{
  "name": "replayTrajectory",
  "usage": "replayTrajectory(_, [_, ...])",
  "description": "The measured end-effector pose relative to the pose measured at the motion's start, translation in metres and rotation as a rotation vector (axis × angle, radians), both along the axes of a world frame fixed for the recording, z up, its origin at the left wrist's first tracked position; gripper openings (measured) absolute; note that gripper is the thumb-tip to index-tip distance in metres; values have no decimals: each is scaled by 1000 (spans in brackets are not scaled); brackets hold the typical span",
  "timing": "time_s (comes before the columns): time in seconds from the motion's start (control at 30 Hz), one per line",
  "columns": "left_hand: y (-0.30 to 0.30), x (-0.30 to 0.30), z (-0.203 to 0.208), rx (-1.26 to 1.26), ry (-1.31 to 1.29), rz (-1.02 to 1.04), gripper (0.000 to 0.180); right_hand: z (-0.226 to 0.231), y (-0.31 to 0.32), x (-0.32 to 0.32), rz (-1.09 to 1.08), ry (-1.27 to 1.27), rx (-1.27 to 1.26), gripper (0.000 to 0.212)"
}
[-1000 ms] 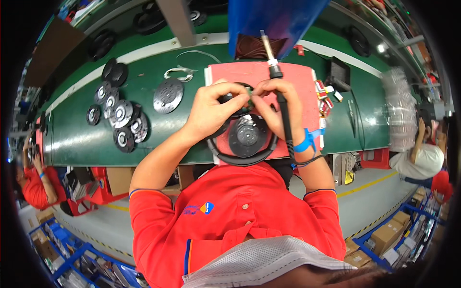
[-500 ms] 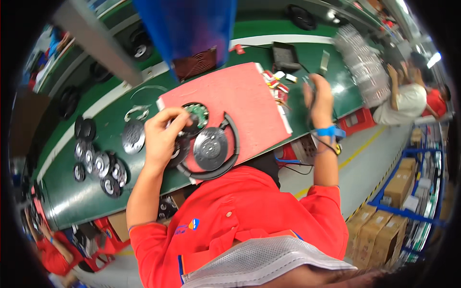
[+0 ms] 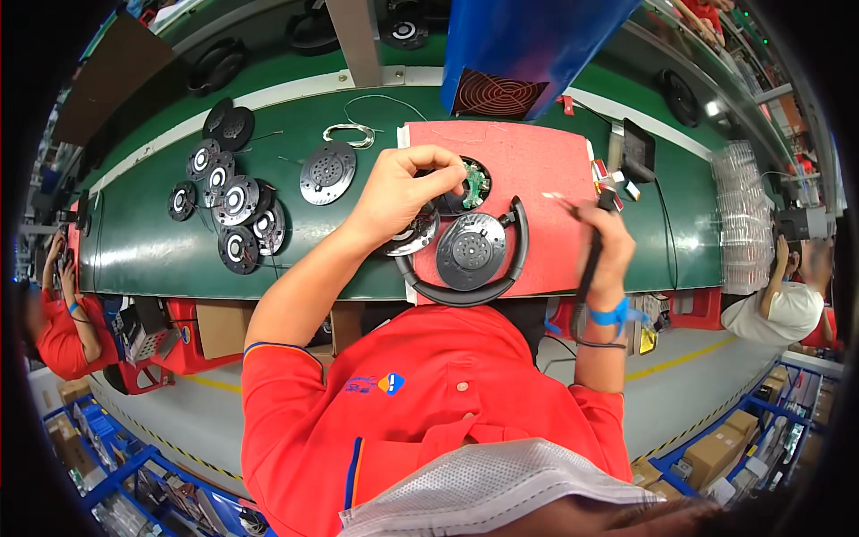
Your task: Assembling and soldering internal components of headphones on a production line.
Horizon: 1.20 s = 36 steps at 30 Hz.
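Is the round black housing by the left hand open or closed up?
Open: the green circuit board shows uncovered inside the round black housing. The left hand hides part of it.

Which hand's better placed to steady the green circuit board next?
Left, probably: the left hand is close beside the green circuit board; the right hand is farther off, holding a slim black tool.
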<state>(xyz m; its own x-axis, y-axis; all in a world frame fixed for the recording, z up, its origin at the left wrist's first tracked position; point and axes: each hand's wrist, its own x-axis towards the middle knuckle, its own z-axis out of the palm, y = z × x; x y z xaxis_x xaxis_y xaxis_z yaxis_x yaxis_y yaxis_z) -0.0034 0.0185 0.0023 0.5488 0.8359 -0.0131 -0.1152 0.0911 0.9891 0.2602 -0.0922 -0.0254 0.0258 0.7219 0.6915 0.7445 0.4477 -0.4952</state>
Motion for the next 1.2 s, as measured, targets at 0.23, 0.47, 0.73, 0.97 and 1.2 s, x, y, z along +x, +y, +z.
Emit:
replayTrajectory(0.23, [2, -5, -1, 37, -29, -47, 12, 19, 34, -53, 197, -67, 46, 26])
replayTrajectory(0.47, [0, -4, 1, 53, -36, -54, 12, 13, 37, -60, 240, 22, 63, 28])
replayTrajectory(0.73, [-1, -5, 2, 22, -55, -60, 12, 14, 36, -64, 259, 31, 53, 30])
replayTrajectory(0.97, [-1, -5, 3, 16, -53, -48, 12, 13, 38, -61, 255, 26, 59, 31])
replayTrajectory(1.2, [-1, -5, 2, 28, -46, -49, 12, 15, 38, -63, 251, 9, 63, 32])
